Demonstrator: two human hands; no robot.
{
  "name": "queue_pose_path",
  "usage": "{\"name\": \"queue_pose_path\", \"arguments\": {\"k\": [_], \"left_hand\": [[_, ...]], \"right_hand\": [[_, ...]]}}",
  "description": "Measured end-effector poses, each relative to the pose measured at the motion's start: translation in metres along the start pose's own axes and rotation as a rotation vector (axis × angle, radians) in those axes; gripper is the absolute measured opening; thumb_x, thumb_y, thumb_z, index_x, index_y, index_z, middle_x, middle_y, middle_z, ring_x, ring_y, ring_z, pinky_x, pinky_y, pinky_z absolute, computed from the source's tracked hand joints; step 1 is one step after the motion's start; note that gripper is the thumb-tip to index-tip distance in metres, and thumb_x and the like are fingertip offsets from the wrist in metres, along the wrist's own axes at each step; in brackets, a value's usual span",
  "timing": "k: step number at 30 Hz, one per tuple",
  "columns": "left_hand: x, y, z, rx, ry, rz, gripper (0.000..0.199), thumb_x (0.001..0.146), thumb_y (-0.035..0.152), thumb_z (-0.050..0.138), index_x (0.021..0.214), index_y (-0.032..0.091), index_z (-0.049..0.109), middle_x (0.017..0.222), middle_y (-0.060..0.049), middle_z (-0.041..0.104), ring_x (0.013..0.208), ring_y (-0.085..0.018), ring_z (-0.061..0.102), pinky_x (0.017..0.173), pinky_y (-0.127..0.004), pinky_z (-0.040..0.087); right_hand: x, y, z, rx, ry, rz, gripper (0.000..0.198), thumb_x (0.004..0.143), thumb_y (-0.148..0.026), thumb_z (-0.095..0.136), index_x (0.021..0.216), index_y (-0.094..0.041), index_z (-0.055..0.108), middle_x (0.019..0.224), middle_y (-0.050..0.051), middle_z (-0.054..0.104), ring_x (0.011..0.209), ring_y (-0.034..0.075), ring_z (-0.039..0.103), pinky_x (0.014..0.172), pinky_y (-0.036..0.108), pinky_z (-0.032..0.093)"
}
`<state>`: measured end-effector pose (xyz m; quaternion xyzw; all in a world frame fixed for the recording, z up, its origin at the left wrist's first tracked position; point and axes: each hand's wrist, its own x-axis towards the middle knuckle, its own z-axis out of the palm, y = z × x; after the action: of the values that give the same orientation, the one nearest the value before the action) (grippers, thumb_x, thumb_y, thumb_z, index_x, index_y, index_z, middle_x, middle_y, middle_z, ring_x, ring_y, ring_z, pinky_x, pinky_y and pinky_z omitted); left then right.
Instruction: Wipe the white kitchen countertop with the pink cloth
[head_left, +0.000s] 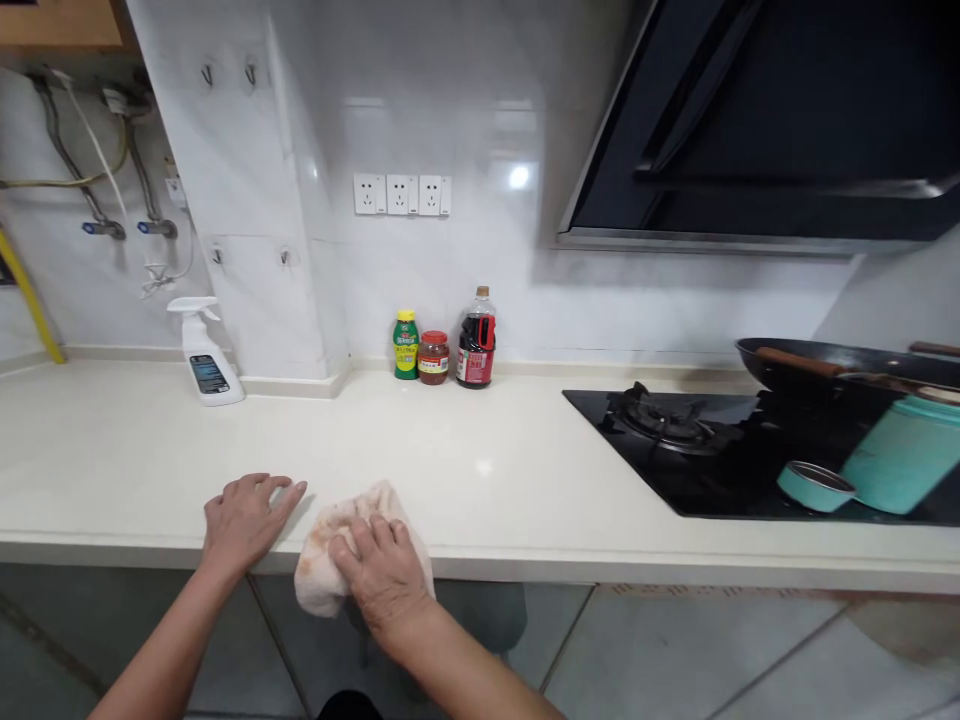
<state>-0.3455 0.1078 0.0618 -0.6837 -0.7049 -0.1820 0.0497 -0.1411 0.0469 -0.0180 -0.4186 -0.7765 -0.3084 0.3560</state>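
Note:
My right hand [386, 575] presses a pale pink, stained cloth [322, 560] against the front edge of the white counter, fingers curled into the fabric. Part of the cloth hangs over the edge. To its left, my left hand [247, 520] rests on the countertop [517, 470] with the thumb apart from the fingers, holding nothing. Both forearms reach in from below.
Against the wall stand a green bottle [406, 350], a red-lidded jar [433, 360] and a dark sauce bottle [477, 345]. A white spray bottle [210, 365] is at left. At right, a gas hob [600, 420] bears a wok [810, 375] and turquoise containers [892, 455], under a range hood [787, 130].

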Motion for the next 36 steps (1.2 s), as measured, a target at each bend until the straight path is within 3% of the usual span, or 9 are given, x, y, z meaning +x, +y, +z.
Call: {"name": "queue_pose_path", "arguments": {"k": [4,12,20,23,27,33,36], "left_hand": [[0.003,-0.002,0.0,0.023,-0.029,0.009,0.053,0.093,0.06,0.037,0.121,0.029,0.07,0.139,-0.014,0.058,0.131,-0.038,0.048,0.107,-0.057,0.034],[0.009,-0.004,0.002,0.054,-0.082,0.013,0.06,0.092,0.065,0.033,0.126,0.029,0.067,0.14,-0.012,0.057,0.13,-0.038,0.047,0.106,-0.055,0.034],[0.016,-0.011,0.011,0.097,-0.075,0.021,0.063,0.092,0.067,0.031,0.13,0.029,0.064,0.142,-0.012,0.056,0.128,-0.038,0.048,0.103,-0.054,0.035],[0.016,-0.01,0.012,0.103,-0.076,0.012,0.064,0.091,0.068,0.032,0.129,0.029,0.065,0.141,-0.012,0.056,0.128,-0.038,0.048,0.103,-0.055,0.035],[0.013,-0.003,0.008,0.109,-0.077,-0.008,0.063,0.09,0.067,0.033,0.129,0.029,0.064,0.142,-0.011,0.056,0.127,-0.037,0.049,0.104,-0.054,0.035],[0.012,0.0,0.004,0.099,-0.087,0.004,0.061,0.09,0.066,0.036,0.13,0.028,0.064,0.142,-0.011,0.056,0.127,-0.037,0.049,0.104,-0.054,0.035],[0.014,-0.004,0.005,0.082,-0.082,-0.001,0.06,0.089,0.065,0.036,0.128,0.03,0.065,0.141,-0.011,0.058,0.125,-0.038,0.051,0.103,-0.054,0.036]], "right_hand": [[-0.033,0.05,-0.037,0.044,-0.008,-0.023,0.015,0.1,-0.022,0.056,0.116,-0.024,0.057,0.122,0.006,0.06,0.105,0.027,0.054,0.085,0.042,0.041],[-0.133,0.168,-0.12,0.066,-0.037,0.103,0.034,0.091,-0.013,0.057,0.125,-0.02,0.052,0.125,0.012,0.057,0.119,0.032,0.048,0.099,0.049,0.032],[-0.235,0.294,-0.194,-0.229,-0.145,0.228,0.042,0.084,-0.03,0.063,0.122,-0.019,0.048,0.126,0.016,0.052,0.117,0.036,0.049,0.095,0.052,0.037],[-0.251,0.321,-0.214,-0.312,-0.238,0.274,0.053,0.073,-0.029,0.068,0.121,-0.018,0.047,0.125,0.017,0.051,0.112,0.037,0.05,0.09,0.049,0.04],[-0.23,0.302,-0.211,-0.371,-0.325,0.335,0.065,0.062,-0.024,0.08,0.118,-0.019,0.048,0.122,0.015,0.053,0.11,0.037,0.05,0.088,0.046,0.041],[-0.142,0.198,-0.148,-0.154,-0.244,0.358,0.082,0.041,-0.025,0.101,0.11,-0.024,0.057,0.115,0.01,0.058,0.104,0.035,0.051,0.084,0.043,0.038],[-0.103,0.153,-0.118,-0.053,-0.229,0.277,0.083,0.042,-0.035,0.104,0.11,-0.025,0.058,0.118,0.008,0.059,0.102,0.032,0.052,0.083,0.043,0.036]]}}
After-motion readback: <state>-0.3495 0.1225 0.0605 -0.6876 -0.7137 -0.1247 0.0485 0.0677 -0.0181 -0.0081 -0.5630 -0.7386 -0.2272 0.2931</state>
